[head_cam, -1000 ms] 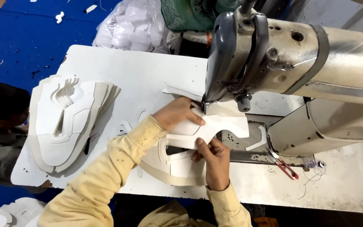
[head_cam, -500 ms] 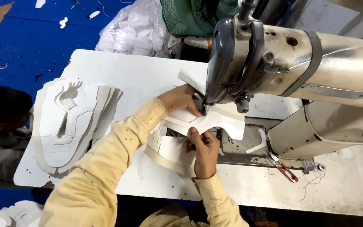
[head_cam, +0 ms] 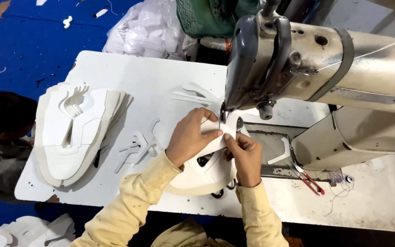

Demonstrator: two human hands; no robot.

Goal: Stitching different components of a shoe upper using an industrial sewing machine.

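White worktable (head_cam: 129,73), both hands (head_cam: 189,137) pinching shoe piece (head_cam: 206,171)

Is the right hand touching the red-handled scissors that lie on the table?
Apart. The head view shows the right hand on the white cut piece; bare table separates it from the red-handled scissors.

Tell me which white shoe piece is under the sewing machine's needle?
The white shoe piece pinched between the left hand and right hand. The stack of white shoe pieces and loose white strips lie apart, untouched.
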